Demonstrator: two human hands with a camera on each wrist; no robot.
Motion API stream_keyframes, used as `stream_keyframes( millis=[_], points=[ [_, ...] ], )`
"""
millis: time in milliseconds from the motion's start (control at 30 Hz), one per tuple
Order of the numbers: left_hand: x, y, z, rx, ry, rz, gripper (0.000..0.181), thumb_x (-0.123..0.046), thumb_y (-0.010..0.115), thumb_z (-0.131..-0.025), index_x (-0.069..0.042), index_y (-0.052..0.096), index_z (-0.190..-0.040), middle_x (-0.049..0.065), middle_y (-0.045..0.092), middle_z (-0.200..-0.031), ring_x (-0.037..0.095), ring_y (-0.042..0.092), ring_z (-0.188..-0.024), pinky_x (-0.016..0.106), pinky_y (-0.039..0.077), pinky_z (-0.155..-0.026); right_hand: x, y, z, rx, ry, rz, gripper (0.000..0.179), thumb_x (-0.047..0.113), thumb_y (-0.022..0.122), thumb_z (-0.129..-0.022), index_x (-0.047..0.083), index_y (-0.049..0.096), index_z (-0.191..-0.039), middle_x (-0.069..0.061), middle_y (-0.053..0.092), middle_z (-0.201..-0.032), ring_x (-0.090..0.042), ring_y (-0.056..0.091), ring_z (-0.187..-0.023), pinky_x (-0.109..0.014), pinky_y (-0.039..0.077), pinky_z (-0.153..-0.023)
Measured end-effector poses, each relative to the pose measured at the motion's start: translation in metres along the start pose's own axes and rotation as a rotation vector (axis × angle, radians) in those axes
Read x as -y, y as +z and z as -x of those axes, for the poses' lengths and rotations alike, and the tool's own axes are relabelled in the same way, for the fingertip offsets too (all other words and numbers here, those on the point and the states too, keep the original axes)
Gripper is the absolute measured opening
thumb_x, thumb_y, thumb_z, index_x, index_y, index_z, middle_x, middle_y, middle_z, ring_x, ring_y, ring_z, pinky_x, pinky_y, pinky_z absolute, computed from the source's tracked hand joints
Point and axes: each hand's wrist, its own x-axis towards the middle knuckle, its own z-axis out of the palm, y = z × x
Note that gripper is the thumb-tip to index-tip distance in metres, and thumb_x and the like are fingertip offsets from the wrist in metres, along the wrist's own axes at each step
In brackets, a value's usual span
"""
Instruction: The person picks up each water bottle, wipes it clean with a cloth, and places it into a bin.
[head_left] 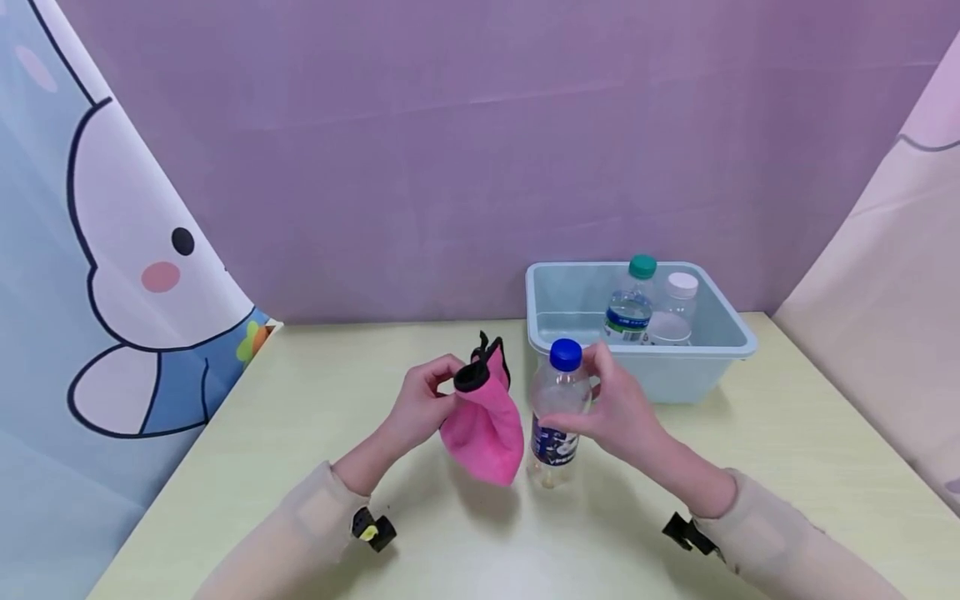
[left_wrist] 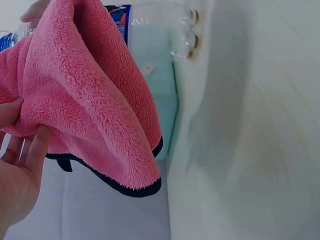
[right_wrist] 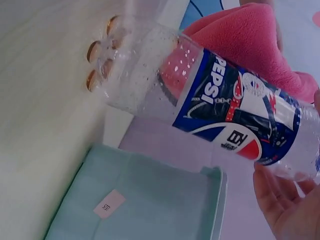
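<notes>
My left hand [head_left: 423, 398] pinches a pink plush cloth [head_left: 483, 425] with black edging, which hangs in folds above the table. In the left wrist view the thumb and fingers [left_wrist: 35, 150] press into the cloth [left_wrist: 80, 95]. Just right of it, my right hand [head_left: 611, 404] grips a clear plastic Pepsi bottle [head_left: 555, 442] by its upper part, below the blue cap [head_left: 566, 355]. The bottle stands upright in the head view, close beside the cloth. Its dark blue label [right_wrist: 240, 110] and a little brown liquid in the base [right_wrist: 92, 52] show in the right wrist view.
Behind the right hand stands a light blue plastic bin [head_left: 667, 375]. Inside are a green-capped bottle [head_left: 630, 304] and a white-capped clear bottle [head_left: 675, 312]. A purple curtain [head_left: 375, 167] closes off the table's [head_left: 337, 358] back edge, and printed cloth hangs on the left.
</notes>
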Motion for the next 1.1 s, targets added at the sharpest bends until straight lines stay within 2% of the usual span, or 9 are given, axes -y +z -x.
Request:
stream_keyframes(
  millis=[133,267,367,467,567,700,800,933,1100],
  points=[
    [0.002,-0.008,0.007,-0.005,-0.009,-0.022,0.017,0.019,0.059,-0.082,0.004,0.064,-0.088,0.004,0.065,-0.089,0.017,0.061,-0.095,0.026,0.055,-0.064,0.005,0.003,0.003,-0.053,-0.005,0.056,0.076,0.023,0.094,-0.059,0.003,0.045,-0.113,-0.005,0.061,-0.1,-0.019,0.056,-0.085,-0.032,0.052,-0.062],
    [0.001,-0.012,0.011,0.001,0.003,-0.03,0.016,0.018,0.06,-0.082,0.002,0.064,-0.087,0.004,0.065,-0.088,0.016,0.061,-0.095,0.028,0.057,-0.064,0.009,0.001,0.004,-0.027,0.013,0.103,0.085,0.03,0.094,-0.059,0.004,0.043,-0.121,-0.008,0.061,-0.11,-0.024,0.059,-0.094,-0.039,0.054,-0.07],
    [0.0,-0.015,0.013,0.003,0.009,-0.036,0.015,0.017,0.061,-0.083,0.002,0.064,-0.087,0.001,0.065,-0.089,0.016,0.061,-0.093,0.027,0.056,-0.062,0.01,-0.007,0.002,0.067,0.061,0.045,0.088,0.027,0.091,-0.065,0.004,0.038,-0.131,-0.012,0.057,-0.123,-0.032,0.057,-0.107,-0.045,0.053,-0.082],
    [0.0,-0.018,0.015,-0.008,0.007,-0.041,0.017,0.017,0.06,-0.082,0.002,0.064,-0.087,0.0,0.064,-0.089,0.016,0.06,-0.09,0.027,0.056,-0.061,0.005,-0.02,-0.004,0.203,0.075,-0.115,0.084,0.016,0.083,-0.076,0.002,0.033,-0.141,-0.017,0.049,-0.136,-0.038,0.049,-0.12,-0.053,0.047,-0.092],
    [0.0,-0.022,0.016,-0.014,0.002,-0.044,0.02,0.018,0.059,-0.081,0.0,0.065,-0.088,0.001,0.064,-0.088,0.017,0.06,-0.089,0.027,0.055,-0.06,-0.005,-0.034,-0.015,0.354,-0.008,-0.282,0.077,0.006,0.075,-0.083,0.002,0.032,-0.146,-0.017,0.041,-0.144,-0.037,0.042,-0.129,-0.056,0.041,-0.098],
    [0.0,-0.025,0.018,-0.012,0.003,-0.046,0.02,0.019,0.059,-0.081,0.002,0.065,-0.088,0.0,0.064,-0.089,0.015,0.06,-0.089,0.027,0.055,-0.061,-0.017,-0.047,-0.031,0.536,-0.175,-0.422,0.074,0.0,0.069,-0.086,0.003,0.031,-0.149,-0.014,0.035,-0.151,-0.028,0.036,-0.136,-0.049,0.04,-0.103],
    [-0.001,-0.026,0.02,-0.012,0.001,-0.045,0.018,0.02,0.059,-0.08,0.005,0.064,-0.089,-0.002,0.064,-0.089,0.014,0.06,-0.089,0.027,0.055,-0.062,-0.021,-0.051,-0.04,0.644,-0.213,-0.512,0.073,-0.001,0.067,-0.087,0.004,0.03,-0.15,-0.013,0.033,-0.153,-0.026,0.032,-0.138,-0.044,0.038,-0.106],
    [0.0,-0.027,0.021,-0.012,-0.01,-0.038,0.02,0.022,0.057,-0.08,0.006,0.064,-0.089,-0.002,0.064,-0.088,0.013,0.059,-0.09,0.026,0.055,-0.062,-0.024,-0.052,-0.045,0.745,-0.187,-0.588,0.071,-0.003,0.065,-0.087,0.004,0.03,-0.15,-0.015,0.034,-0.152,-0.029,0.032,-0.139,-0.043,0.034,-0.108],
    [0.001,-0.028,0.022,-0.007,-0.004,-0.038,0.02,0.022,0.057,-0.08,0.005,0.064,-0.088,-0.002,0.064,-0.088,0.013,0.059,-0.09,0.025,0.054,-0.06,-0.025,-0.05,-0.044,0.749,-0.158,-0.571,0.067,-0.006,0.065,-0.086,0.002,0.036,-0.146,-0.014,0.041,-0.147,-0.029,0.038,-0.134,-0.041,0.037,-0.106]
  ],
)
